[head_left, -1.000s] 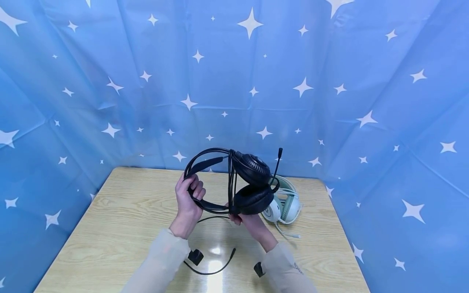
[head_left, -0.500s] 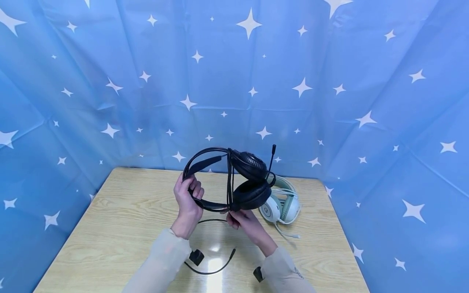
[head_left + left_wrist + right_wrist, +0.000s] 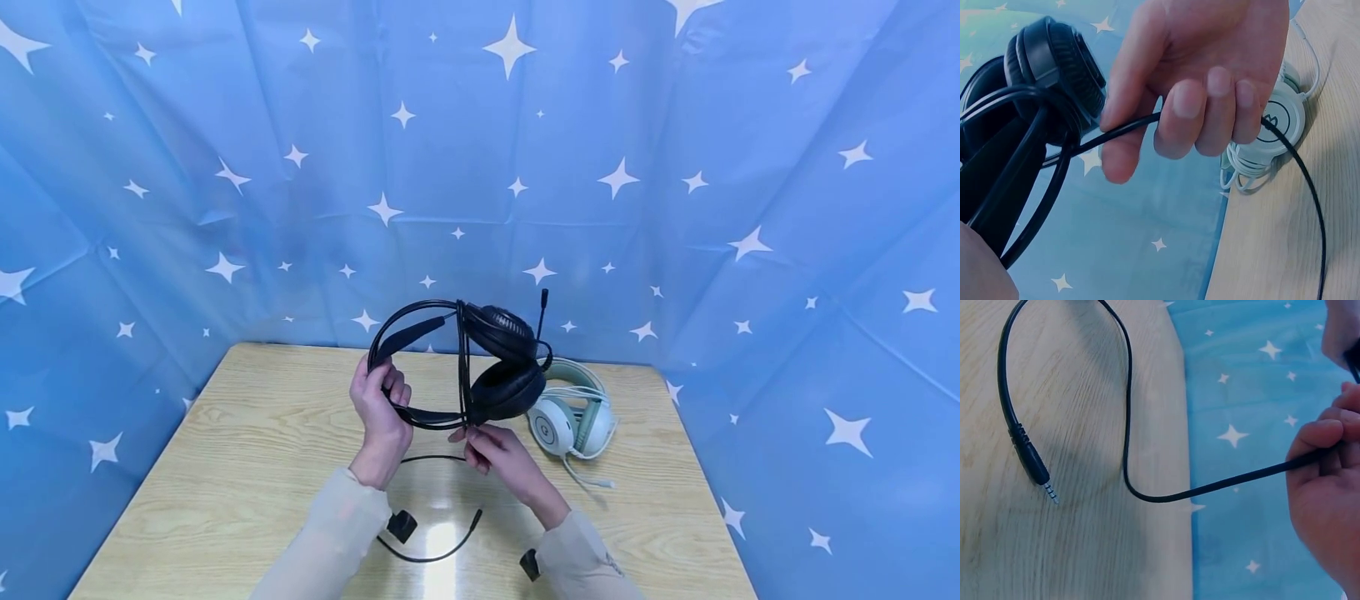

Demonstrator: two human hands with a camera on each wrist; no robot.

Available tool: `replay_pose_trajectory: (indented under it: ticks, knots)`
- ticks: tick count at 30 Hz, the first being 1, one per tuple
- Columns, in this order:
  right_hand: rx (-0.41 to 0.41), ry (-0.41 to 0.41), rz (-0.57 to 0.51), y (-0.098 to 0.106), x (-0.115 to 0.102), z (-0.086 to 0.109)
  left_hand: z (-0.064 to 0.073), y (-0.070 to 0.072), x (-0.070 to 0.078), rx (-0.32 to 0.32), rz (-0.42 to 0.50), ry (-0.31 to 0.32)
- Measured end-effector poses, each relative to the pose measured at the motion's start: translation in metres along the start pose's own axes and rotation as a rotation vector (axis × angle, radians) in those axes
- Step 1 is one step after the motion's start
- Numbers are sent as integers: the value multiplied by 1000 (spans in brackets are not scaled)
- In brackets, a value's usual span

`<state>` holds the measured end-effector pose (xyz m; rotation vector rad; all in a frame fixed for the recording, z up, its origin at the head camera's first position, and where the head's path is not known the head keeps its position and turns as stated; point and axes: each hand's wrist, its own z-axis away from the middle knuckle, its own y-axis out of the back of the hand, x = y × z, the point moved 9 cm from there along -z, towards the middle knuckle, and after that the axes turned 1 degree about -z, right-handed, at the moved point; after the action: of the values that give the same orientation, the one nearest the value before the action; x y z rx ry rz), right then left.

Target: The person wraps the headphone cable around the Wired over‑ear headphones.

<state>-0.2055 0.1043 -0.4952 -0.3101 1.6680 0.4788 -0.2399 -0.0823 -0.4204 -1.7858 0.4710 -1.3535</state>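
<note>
My left hand [image 3: 381, 412] grips the headband of a black headset [image 3: 510, 387], which is raised over the table with its ear cups to the right and its microphone boom pointing up. Several turns of the headset's black cable [image 3: 462, 362] wrap around the headband near the ear cups. Just below, my right hand [image 3: 502, 458] holds the cable, which runs between thumb and forefinger and under the curled fingers [image 3: 1188, 115] in the left wrist view. The cable's loose end hangs down to a metal-tipped plug [image 3: 1032, 462], seen in the right wrist view.
A white and green headset [image 3: 577, 417] with its cable bundled lies on the wooden table [image 3: 225, 467], right of the black one. A blue star-patterned curtain [image 3: 465, 167] encloses the back and sides.
The black headset has shifted slightly to the left, its ear cups and boom swinging left. My right hand has come a little lower relative to the ear cups, still holding the cable.
</note>
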Motion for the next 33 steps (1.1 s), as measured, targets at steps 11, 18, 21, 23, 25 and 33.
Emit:
replay_pose_trajectory:
  ticks: [11,18,21,23,25,33]
  knots:
    - [-38,-21,11,-5,-11,5,-2,10,9,74,-49,-81]
    - [-42,-24,18,-7,-14,7,-1,7,14,36,-148,-176]
    - [-43,-27,24,-7,-14,7,-1,5,16,16,-196,-215]
    - [-43,-28,28,-6,-15,8,0,4,18,2,-224,-238]
    - [-43,-29,34,-6,-16,8,0,4,19,-7,-253,-261]
    - [-45,-28,17,-7,-21,9,3,4,22,-27,-397,-322]
